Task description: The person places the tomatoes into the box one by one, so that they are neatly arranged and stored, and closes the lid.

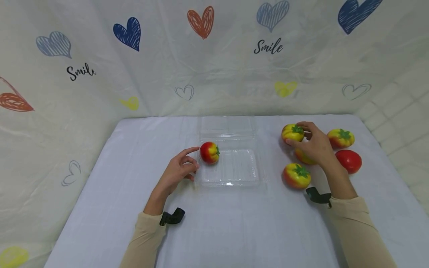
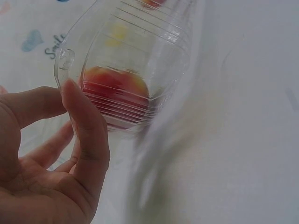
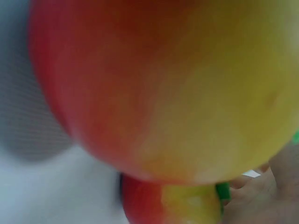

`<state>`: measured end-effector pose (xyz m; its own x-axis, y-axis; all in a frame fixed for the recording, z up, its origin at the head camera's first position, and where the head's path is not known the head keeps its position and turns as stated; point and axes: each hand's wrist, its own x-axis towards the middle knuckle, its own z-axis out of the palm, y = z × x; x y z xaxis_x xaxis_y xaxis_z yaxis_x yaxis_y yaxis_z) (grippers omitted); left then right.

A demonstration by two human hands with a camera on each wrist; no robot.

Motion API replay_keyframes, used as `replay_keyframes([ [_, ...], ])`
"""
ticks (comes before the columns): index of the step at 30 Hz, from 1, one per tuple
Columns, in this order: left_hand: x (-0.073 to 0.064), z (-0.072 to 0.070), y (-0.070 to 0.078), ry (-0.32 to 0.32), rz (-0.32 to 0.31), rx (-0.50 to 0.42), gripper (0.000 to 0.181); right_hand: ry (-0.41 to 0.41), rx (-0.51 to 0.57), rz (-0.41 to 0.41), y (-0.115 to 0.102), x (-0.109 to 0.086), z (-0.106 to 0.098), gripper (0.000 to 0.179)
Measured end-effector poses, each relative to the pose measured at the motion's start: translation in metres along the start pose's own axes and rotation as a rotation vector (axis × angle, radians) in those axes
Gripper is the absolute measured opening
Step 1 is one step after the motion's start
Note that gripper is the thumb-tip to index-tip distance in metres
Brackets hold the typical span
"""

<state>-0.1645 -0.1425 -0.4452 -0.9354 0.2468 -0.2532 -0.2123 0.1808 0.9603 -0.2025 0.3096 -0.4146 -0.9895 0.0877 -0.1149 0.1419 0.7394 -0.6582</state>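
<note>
My left hand (image 1: 179,169) is at the left side of a clear plastic clamshell box (image 1: 236,165), which lies with its lid folded back. In the left wrist view, thumb and forefinger pinch the rim of the box (image 2: 65,60). A red-and-yellow tomato (image 1: 209,153) with a green calyx sits inside, at the box's left. On the right, my right hand (image 1: 316,145) grips another red-and-yellow tomato (image 1: 291,133) between thumb and fingers. Beneath that hand, a yellowish tomato (image 1: 304,157) is partly hidden. The right wrist view is mostly filled by a blurred tomato (image 3: 177,93).
A red-and-yellow tomato (image 1: 296,176) lies in front of the right hand. To that hand's right are another with a green calyx (image 1: 341,138) and a plain red one (image 1: 349,161). A white cloth covers the table (image 1: 214,230); a heart-patterned curtain (image 1: 228,74) hangs behind.
</note>
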Motion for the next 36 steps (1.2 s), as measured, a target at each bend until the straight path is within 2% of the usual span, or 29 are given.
replay_keyframes([
  [11, 0.000, -0.001, -0.002, -0.007, 0.010, -0.015, 0.058, 0.047, 0.012, -0.095, -0.012, -0.007, 0.002, 0.093],
  [22, -0.001, -0.001, 0.000, -0.004, 0.015, -0.009, 0.059, 0.046, 0.072, -0.118, -0.021, -0.010, 0.004, 0.092],
  [31, -0.001, -0.001, 0.001, -0.005, 0.012, -0.011, 0.059, 0.032, 0.108, -0.207, -0.029, -0.012, 0.003, 0.088],
  [36, -0.001, -0.001, 0.001, -0.004, 0.011, -0.012, 0.059, 0.037, 0.104, -0.237, -0.036, -0.014, 0.004, 0.079],
])
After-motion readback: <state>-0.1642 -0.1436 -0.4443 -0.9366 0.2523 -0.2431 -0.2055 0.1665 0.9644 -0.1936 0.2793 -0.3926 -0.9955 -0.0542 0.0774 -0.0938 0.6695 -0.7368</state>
